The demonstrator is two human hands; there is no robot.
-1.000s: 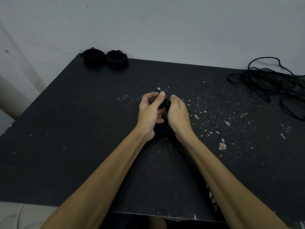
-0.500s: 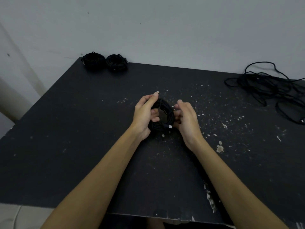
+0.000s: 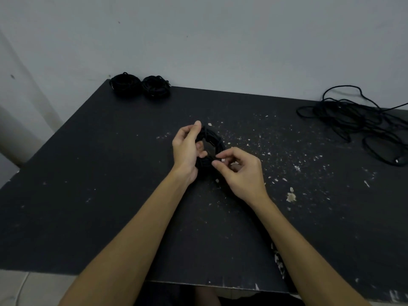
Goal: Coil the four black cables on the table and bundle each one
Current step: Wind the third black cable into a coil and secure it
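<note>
Against a plain grey wall, the black surface (image 3: 92, 173) is speckled with pale flecks. At its middle a coiled cable (image 3: 212, 144) is held upright just above it: the left hand (image 3: 187, 149) grips the coil's near side, fingers curled through the loop, while the right hand (image 3: 240, 171) pinches the cable's free end, its pale plug tip (image 3: 223, 160) between thumb and forefinger. The end probably needs wrapping across the turns and tucking; the left grip should stay firm so the loops don't spring apart. Two finished bundles (image 3: 140, 87) sit at the far left corner; a loose tangled cable (image 3: 357, 120) waits far right.
</note>
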